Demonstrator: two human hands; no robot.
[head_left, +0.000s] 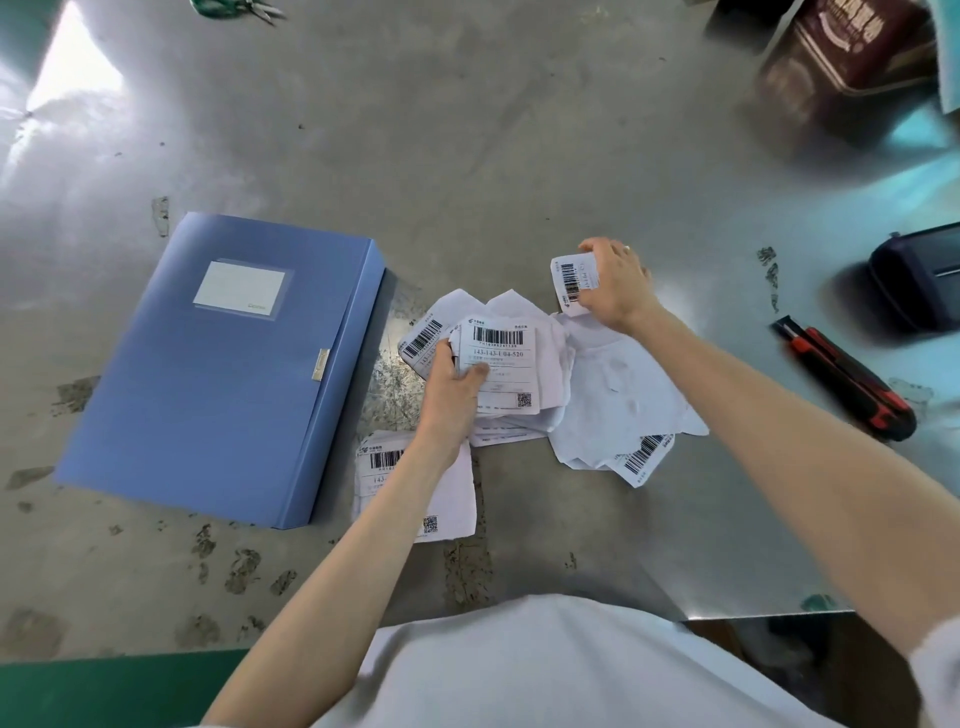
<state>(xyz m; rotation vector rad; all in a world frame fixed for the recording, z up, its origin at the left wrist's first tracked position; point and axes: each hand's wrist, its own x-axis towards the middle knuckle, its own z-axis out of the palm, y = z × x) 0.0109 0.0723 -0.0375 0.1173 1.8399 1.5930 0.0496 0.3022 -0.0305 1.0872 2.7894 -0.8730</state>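
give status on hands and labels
Left hand grips label stack. Right hand pinches one label, beyond the pile. Loose labels lie under both arms; blue box shut at left, knife at right, both apart from hands.

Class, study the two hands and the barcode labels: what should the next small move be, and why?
Probably the right hand should bring its single label over onto the stack that the left hand pinches. That label is already gripped, the stack lies barcode up close by, and other loose labels lie on the table.
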